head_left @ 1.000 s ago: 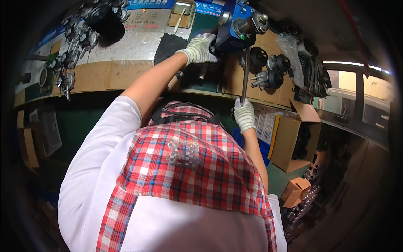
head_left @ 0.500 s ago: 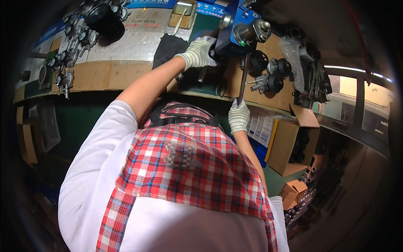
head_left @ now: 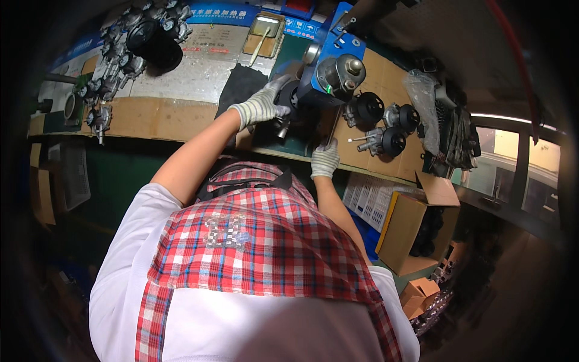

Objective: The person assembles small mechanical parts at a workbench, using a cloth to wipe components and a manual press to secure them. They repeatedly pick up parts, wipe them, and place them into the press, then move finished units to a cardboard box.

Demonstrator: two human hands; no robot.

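Note:
My left hand point(head_left: 260, 107), in a striped knit glove, reaches in from the left. Its fingers are closed around the side of a metal part with a black round cap point(head_left: 290, 96); a short metal stub points from it toward me. That part sits at the blue bench press point(head_left: 329, 66), partly hidden by my glove and the press. My right hand point(head_left: 325, 160), gloved alike, is wrapped around the press's metal lever point(head_left: 331, 128) near the bench's front edge. Just right of the lever stand several similar black-capped metal parts point(head_left: 386, 142).
Many metal parts point(head_left: 120, 63) and a black cylinder point(head_left: 154, 45) crowd the left of the bench. A brush lies in a small tray point(head_left: 275, 43) behind a black cloth point(head_left: 238, 89). An open cardboard box point(head_left: 401, 232) and a white crate point(head_left: 369, 202) stand below right.
My right hand has moved left and a little forward, and the lever now stands at a different angle. My left hand has shifted left and toward me. The view has also shifted somewhat.

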